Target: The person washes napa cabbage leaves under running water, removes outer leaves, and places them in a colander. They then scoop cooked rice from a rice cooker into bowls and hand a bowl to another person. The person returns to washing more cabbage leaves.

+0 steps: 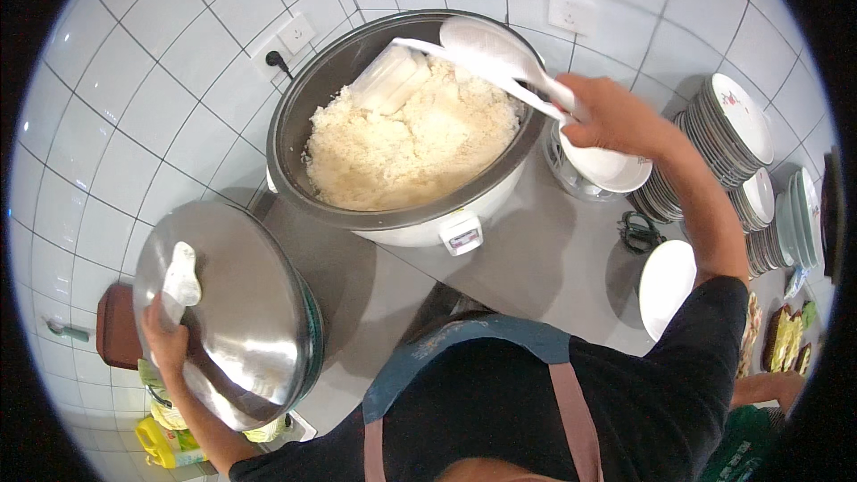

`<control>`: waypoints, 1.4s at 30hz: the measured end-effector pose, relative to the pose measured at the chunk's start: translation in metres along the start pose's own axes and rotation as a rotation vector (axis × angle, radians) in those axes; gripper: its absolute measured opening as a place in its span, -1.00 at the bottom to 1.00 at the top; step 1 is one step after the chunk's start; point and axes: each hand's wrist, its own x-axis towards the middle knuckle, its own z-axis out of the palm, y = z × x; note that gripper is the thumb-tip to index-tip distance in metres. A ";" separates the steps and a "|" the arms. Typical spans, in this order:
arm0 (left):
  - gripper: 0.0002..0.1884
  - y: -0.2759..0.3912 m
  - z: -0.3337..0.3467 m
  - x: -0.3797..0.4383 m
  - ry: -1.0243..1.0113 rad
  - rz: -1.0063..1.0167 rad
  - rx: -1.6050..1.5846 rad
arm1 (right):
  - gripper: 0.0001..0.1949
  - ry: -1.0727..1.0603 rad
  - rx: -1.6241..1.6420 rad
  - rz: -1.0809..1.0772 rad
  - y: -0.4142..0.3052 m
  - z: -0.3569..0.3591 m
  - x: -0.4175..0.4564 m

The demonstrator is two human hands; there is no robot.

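Note:
A large rice cooker (408, 235) stands on the counter, its dark inner pot heaped with cooked white rice (415, 154). In the rice, toward the back left, sits a clear plastic container (388, 77). My right hand (606, 117) grips the handles of two white plastic serving tools over the pot's right rim: a broad rice spoon (492, 47) and a slimmer paddle (469, 67), slightly blurred. Left of the cooker, my left hand (166, 338) holds the white handle (181, 274) of a domed metal lid (241, 321), which is tilted on its side.
White bowls (609, 171) and stacked plates (736, 120) crowd the right side, with dark-handled scissors (639, 233) and a white dish (666, 291) nearer me. A power plug (274, 59) is in the tiled wall. Another person's arm (766, 389) shows at lower right, beside food.

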 end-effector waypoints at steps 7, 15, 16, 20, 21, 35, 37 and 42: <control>-0.23 0.039 -0.066 0.069 0.026 0.161 -0.210 | -0.66 0.280 0.113 0.191 0.058 0.039 -0.054; -0.24 0.174 -0.056 0.162 0.049 0.326 -0.315 | -0.75 0.249 -0.330 0.565 0.146 0.098 -0.114; -0.23 0.192 -0.056 0.171 0.025 0.359 -0.333 | -0.77 0.261 -0.389 0.565 0.155 0.114 -0.112; -0.26 0.297 -0.011 0.205 -0.167 0.444 -0.486 | -0.77 0.270 -0.399 0.540 0.162 0.121 -0.116; -0.27 0.311 -0.003 0.218 -0.216 0.521 -0.507 | -0.76 0.272 -0.325 0.505 0.156 0.119 -0.113; -0.32 0.440 0.113 0.271 -0.524 0.639 -0.463 | -0.65 0.363 -0.030 0.542 0.166 0.108 -0.113; -0.33 0.438 0.121 0.273 -0.519 0.620 -0.503 | -0.65 0.398 0.008 0.550 0.164 0.105 -0.116; -0.33 0.444 0.117 0.269 -0.499 0.615 -0.435 | -0.65 0.419 0.131 0.628 0.153 0.089 -0.113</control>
